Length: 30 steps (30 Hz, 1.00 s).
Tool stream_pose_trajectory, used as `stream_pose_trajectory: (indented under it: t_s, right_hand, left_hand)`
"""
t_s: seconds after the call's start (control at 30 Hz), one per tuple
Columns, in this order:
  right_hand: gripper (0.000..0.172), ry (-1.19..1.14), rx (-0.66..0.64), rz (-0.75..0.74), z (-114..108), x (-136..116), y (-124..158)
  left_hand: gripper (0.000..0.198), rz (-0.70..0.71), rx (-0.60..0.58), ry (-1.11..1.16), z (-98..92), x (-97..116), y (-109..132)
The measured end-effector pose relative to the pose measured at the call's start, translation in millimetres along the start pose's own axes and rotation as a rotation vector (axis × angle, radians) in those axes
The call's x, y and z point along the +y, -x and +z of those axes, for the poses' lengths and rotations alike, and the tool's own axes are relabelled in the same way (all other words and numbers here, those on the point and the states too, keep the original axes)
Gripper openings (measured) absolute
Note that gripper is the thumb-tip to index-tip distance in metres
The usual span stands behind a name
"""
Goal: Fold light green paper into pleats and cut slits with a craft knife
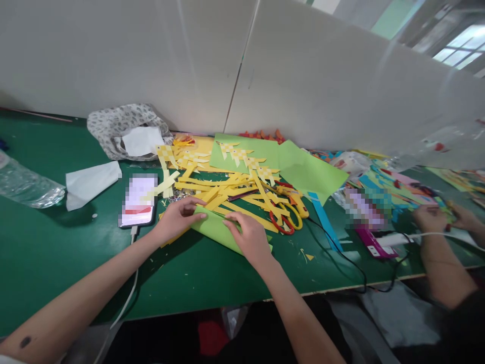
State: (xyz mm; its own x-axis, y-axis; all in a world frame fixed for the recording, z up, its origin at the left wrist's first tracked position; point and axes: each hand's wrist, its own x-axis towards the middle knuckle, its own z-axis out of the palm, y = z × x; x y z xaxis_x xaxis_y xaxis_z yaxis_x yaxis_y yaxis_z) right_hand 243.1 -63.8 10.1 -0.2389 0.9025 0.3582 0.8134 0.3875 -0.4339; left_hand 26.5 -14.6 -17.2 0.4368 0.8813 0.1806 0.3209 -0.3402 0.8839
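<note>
A folded sheet of light green paper [222,233] lies at the front of the yellow strips, held between my two hands. My left hand [177,218] pinches its left end, thumb on top. On its right part, my right hand [248,233] grips the upper edge with thumb and fingers closed. Behind the sheet is a pile of yellow paper strips [231,189]. Woven yellow paper pieces [255,164] rest on top of flat green sheets [299,169]. Red- and yellow-handled scissors [287,225] lie right of my right hand, beside a yellow glue gun [299,202].
A charging phone [140,199] lies left of my left hand, near a white paper [93,184] and a plastic bottle [32,182]. A patterned cloth bag [121,124] stands by the wall. Blue strips [325,222], a black cord and a magenta power bank [373,242] lie rightward, near another person's hands [432,220].
</note>
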Motion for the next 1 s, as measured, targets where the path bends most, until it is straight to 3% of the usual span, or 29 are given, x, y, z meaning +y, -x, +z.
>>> stream_pose_trajectory:
  t_s: [0.13,0.3,0.53,1.0]
  right_hand:
    - [0.025,0.027,0.017,0.012,2.1,1.7,0.6]
    - [0.024,0.007,0.011,-0.018,1.4,3.8,-0.4]
    - [0.012,-0.011,-0.01,0.021,-1.4,0.4,-1.3]
    - [0.015,-0.03,0.004,0.028,-3.6,-1.2,-2.1]
  left_hand:
    - [0.03,-0.268,0.05,0.323,-0.1,12.1,-0.7]
    - [0.027,-0.37,0.075,0.423,-0.8,23.7,-1.7]
    - [0.023,-0.398,0.086,0.48,-0.9,25.6,-2.1]
    - [0.021,-0.375,0.094,0.427,-2.8,26.3,-1.1]
